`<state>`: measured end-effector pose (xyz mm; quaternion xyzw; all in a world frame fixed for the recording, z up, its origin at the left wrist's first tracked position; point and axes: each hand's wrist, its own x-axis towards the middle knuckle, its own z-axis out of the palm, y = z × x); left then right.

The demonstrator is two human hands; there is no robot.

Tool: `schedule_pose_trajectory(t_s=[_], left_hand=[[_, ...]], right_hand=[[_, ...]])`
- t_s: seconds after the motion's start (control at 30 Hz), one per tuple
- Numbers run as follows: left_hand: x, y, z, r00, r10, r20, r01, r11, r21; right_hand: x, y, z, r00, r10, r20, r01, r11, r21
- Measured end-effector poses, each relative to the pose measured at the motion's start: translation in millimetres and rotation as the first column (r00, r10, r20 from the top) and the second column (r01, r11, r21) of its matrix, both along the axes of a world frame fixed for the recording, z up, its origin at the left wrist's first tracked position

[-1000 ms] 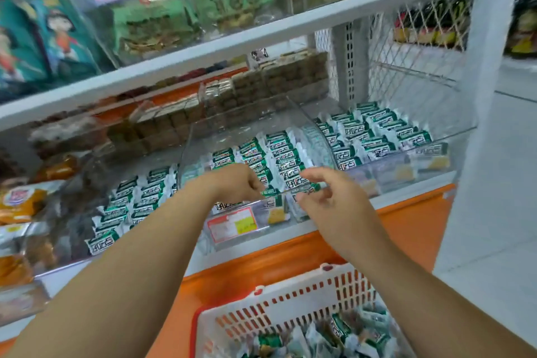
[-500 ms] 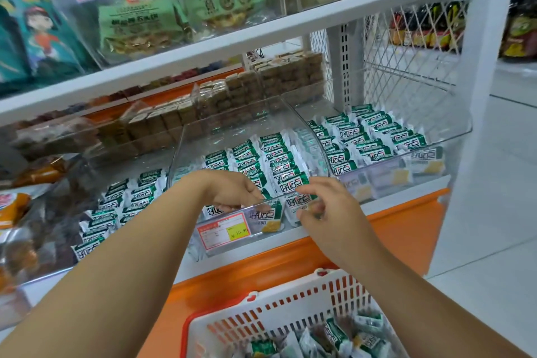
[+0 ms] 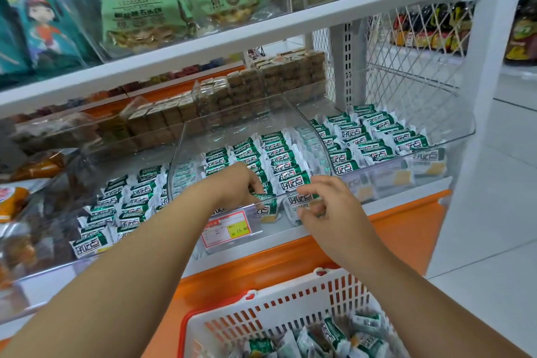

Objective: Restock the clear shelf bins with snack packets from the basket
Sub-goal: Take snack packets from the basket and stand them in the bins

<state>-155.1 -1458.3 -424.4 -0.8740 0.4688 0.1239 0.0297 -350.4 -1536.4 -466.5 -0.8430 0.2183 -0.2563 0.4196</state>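
while the left hand (image 3: pixel 236 186) grips one packet (image 3: pixel 263 198) over the bin (image 3: pixel 179 151), the right hand (image 3: pixel 329 208) pinches another packet (image 3: pixel 300 198).

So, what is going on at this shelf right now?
A person is restocking a shop shelf. Both hands work at the front of the middle clear bin, which already holds neat rows of packets. The left hand holds a green-and-white packet, and the right hand appears to pinch a front-row packet. The white basket below has more loose packets in it.
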Motion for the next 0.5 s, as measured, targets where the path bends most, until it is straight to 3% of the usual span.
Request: schedule_pose_trajectory(t_s=[0.17, 0.4, 0.5], left_hand=[[-1.9, 1.7, 0.7, 0.992, -0.030, 0.119, 0.030, 1.000, 0.000], [-6.2, 5.7, 8.3, 0.996, 0.023, 0.081, -0.018, 0.998, -0.062], [-14.2, 15.9, 18.0, 0.992, 0.057, 0.115, -0.035, 0.982, -0.183]], right_hand=[[-0.3, -1.0, -0.4, 1.000, 0.003, 0.001, -0.003, 1.000, 0.010], [1.8, -0.9, -2.2, 0.999, -0.015, 0.053, 0.015, 1.000, -0.013], [-0.4, 6.8, -3.9, 0.988, -0.057, 0.142, 0.070, 0.994, -0.087]])
